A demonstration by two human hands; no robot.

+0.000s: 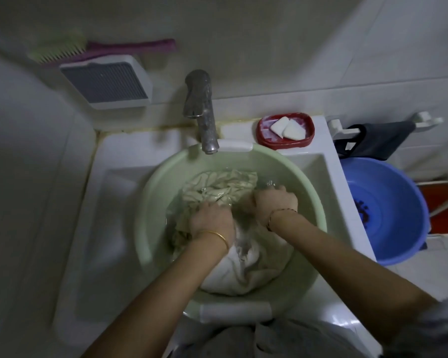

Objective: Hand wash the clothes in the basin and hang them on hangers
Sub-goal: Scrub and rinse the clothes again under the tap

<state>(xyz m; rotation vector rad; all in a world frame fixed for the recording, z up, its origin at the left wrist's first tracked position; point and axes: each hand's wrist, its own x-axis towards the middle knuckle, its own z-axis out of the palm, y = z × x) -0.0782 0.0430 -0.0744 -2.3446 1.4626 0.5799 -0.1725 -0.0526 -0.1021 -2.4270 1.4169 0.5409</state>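
A pale green basin (155, 202) sits in the white sink, holding water and a wet cream-white garment (246, 264). Part of the cloth bunches at the near side above the water; the rest lies crumpled under water toward the tap. My left hand (211, 219) is closed on a fold of the garment in the middle of the basin. My right hand (274, 202) grips another fold just to its right, knuckles up. Both wrists wear thin bracelets. No hangers are in sight.
A metal tap (202, 117) overhangs the basin's far rim. A red soap dish (285, 130) with two white bars sits on the sink's back right corner. A blue basin (388, 213) stands on the floor at right, below a dark cloth (380, 140) on a rail.
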